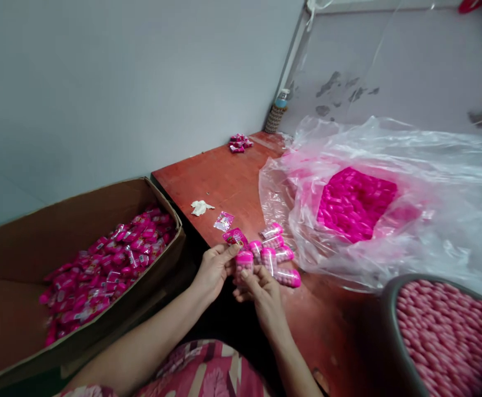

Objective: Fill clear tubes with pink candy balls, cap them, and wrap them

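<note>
Both hands meet at the near left corner of the table (224,176), by the gap beside the box (13,331). The left hand (214,270) and right hand (261,295) each pinch one pink-capped tube (244,263), held at the table edge. A pink label (235,237) sits at the left fingertips, and loose tubes (276,248) lie just beside. Bare wood runs back to the wall; the bag (390,248) crowds the right. The bowl (390,309) is cut off by the frame. Label print is too small to read
</note>
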`<action>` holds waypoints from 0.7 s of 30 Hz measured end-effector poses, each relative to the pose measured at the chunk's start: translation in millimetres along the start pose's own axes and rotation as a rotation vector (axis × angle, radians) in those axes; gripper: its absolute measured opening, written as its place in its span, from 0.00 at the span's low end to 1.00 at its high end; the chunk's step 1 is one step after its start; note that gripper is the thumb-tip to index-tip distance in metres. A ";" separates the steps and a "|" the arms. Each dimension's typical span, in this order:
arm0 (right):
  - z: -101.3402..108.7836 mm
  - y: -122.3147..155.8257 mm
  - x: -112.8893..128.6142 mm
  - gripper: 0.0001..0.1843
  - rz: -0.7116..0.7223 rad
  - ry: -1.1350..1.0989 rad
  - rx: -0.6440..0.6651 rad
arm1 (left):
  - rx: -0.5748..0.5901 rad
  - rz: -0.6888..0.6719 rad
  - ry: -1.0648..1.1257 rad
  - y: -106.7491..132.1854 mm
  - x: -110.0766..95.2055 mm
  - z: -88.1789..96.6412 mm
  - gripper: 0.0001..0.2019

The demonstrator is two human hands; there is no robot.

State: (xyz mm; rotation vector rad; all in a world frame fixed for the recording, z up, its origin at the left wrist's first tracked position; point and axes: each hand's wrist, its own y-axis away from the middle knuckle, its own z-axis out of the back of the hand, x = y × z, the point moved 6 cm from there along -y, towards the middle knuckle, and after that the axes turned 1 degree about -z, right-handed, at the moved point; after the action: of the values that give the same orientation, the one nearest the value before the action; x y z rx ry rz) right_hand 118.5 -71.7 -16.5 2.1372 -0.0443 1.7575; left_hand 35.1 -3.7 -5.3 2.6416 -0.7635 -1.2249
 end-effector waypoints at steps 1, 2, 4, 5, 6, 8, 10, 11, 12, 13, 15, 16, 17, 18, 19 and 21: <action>2.5 0.9 2.4 0.15 0.047 0.038 -0.037 | 0.018 -0.023 -0.027 0.1 -1.9 -2.3 0.12; 4.4 2.0 5.0 0.14 0.093 0.073 -0.067 | 0.029 -0.041 -0.047 0.2 -3.2 -4.1 0.12; 5.2 3.8 8.2 0.13 0.143 0.095 -0.082 | 0.057 -0.038 -0.087 0.4 -1.8 -7.1 0.13; 4.9 4.0 8.2 0.13 0.139 0.074 -0.068 | 0.071 -0.020 -0.114 0.5 0.4 -8.2 0.12; 4.6 3.8 7.6 0.12 0.124 0.038 -0.050 | 0.084 0.004 -0.146 0.6 3.1 -9.0 0.12; 4.7 3.0 6.1 0.13 0.088 -0.029 -0.016 | 0.101 0.046 -0.206 0.5 7.9 -9.8 0.12; 7.0 2.7 6.3 0.13 0.085 -0.038 -0.009 | 0.114 0.062 -0.237 0.0 9.5 -10.7 0.12; 9.2 3.0 7.3 0.13 0.102 -0.010 -0.023 | 0.124 0.070 -0.245 -0.3 9.7 -11.6 0.12; 12.1 3.6 8.8 0.12 0.127 0.031 -0.049 | 0.135 0.078 -0.256 -0.5 9.6 -12.5 0.11; 15.1 4.3 10.3 0.12 0.153 0.074 -0.081 | 0.145 0.085 -0.268 -0.6 9.1 -13.4 0.11; 18.3 4.9 10.9 0.12 0.166 0.092 -0.104 | 0.160 0.093 -0.298 -0.6 7.8 -14.6 0.10; 17.6 4.3 9.1 0.12 0.141 0.048 -0.076 | 0.165 0.097 -0.309 -0.6 7.4 -15.0 0.10; 15.4 3.3 6.4 0.12 0.102 -0.023 -0.026 | 0.171 0.102 -0.317 -0.5 7.4 -15.3 0.10; 12.6 2.4 3.9 0.13 0.062 -0.103 0.028 | 0.177 0.111 -0.319 -0.3 7.9 -15.7 0.10; 10.3 1.8 2.1 0.14 0.031 -0.167 0.068 | 0.183 0.122 -0.318 -0.1 9.0 -16.2 0.11; 10.4 1.2 2.1 0.14 0.031 -0.187 0.062 | 0.193 0.149 -0.304 0.4 12.2 -17.9 0.11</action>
State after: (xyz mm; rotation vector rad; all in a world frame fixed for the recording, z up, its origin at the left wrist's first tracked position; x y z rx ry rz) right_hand 128.5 -75.5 -15.8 2.3513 -0.0727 1.5898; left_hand 54.8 -11.8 -1.6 2.5125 -1.1575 -1.6039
